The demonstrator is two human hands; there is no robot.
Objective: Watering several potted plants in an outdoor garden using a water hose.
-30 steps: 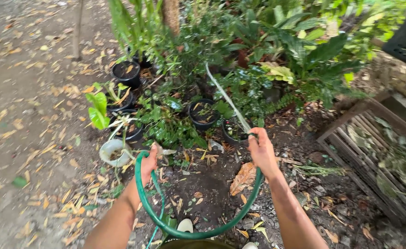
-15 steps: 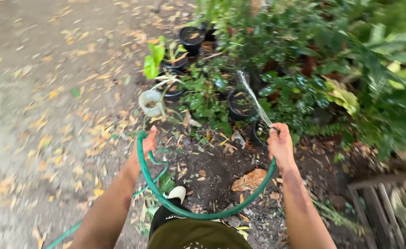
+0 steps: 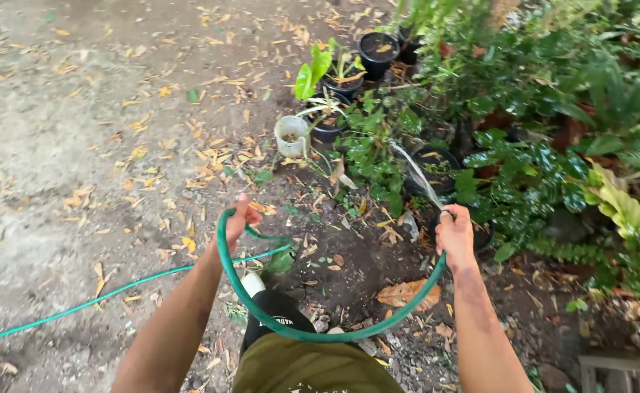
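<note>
left hand grips green hose loop | right hand clasps hose end, arms outstretched

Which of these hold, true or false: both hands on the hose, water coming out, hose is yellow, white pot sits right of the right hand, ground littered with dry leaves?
1. Both hands grip the hose. True: the left hand and the right hand each hold the green hose, which loops between them.
2. Water leaves the hose end. True: a water stream arcs from the right hand toward the black pots.
3. The hose is yellow. False: it is green.
4. The white pot sits right of the right hand. False: the white pot is up and to the left of it.
5. Dry leaves litter the ground. True: dry leaves lie scattered.
</note>
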